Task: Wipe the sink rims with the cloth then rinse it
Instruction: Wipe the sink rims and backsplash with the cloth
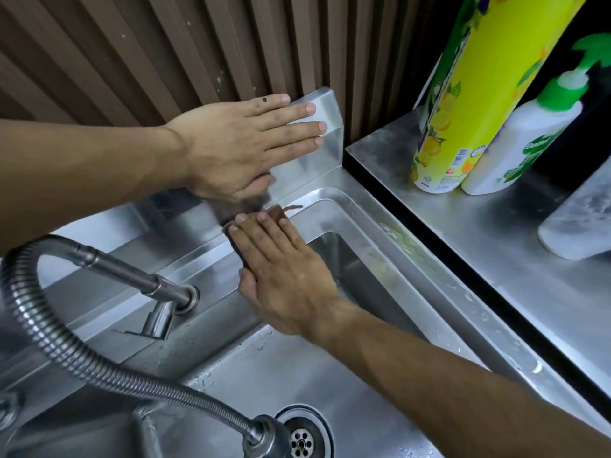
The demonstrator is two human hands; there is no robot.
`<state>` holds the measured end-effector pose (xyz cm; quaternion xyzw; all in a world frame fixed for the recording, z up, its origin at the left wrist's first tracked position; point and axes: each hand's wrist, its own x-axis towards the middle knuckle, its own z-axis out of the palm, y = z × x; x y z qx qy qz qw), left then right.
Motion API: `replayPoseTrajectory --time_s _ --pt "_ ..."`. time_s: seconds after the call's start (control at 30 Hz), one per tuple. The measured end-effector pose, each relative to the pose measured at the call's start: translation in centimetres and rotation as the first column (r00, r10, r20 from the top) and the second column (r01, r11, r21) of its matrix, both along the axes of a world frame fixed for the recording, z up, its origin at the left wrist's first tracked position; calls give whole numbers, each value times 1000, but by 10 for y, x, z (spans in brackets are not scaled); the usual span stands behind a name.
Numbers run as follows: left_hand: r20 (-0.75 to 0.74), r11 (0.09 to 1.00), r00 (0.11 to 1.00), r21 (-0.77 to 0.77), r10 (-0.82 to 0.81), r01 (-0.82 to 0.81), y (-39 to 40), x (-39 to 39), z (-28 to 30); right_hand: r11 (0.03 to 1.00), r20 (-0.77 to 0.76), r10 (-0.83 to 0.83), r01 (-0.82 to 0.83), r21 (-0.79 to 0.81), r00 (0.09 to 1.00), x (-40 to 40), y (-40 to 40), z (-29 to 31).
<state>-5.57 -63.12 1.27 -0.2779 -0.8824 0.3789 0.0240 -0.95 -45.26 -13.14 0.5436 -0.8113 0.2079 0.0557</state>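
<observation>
Bright even light, glare on steel sink [334,196], wide-angle bowing at edges

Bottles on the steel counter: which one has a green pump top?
The white bottle standing right of the tall yellow-green bottle; the clear bottle nearer the camera shows no pump.

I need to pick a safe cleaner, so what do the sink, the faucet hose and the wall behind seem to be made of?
Sink: looks like stainless steel with a brushed finish; it shows dull grey reflections and water beads.
Faucet hose: probably metal, ribbed and shiny, with bright glints along its coils.
Wall: brown ribbed slats with a matte look; whether wood, laminate or plastic is unclear.
</observation>
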Motion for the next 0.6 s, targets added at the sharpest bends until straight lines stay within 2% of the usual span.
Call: replayPoseTrajectory --time_s 0.07,0.17,0.27,0.33,0.47,0.53,0.6 --pt "-5 998 1000 -53 19 -19 1 1 2 987 -12 -130 131 88 991 -17 5 2" --pt "-33 990 999 -136 32 -36 7 1 -2 885 -72 -396 401 235 915 -54 16 14" --pt "-25 959 992 -255 124 -126 25 0 -12 853 -62 -444 443 275 894 -75 29 19" --pt "-17 940 974 -258 226 -223 44 -2 -21 860 -56 -452 451 240 890 -70 41 18" --pt "69 934 932 -69 356 -352 83 -8 -51 872 -73 -428 433 229 901 -50 80 18" --pt "133 911 913 102 386 -400 95 -7 -69 868 -65 -436 438 235 898 -46 95 20" --pt "197 846 893 291 405 -447 96 -4 -85 855 -57 -457 457 245 887 -43 99 20"
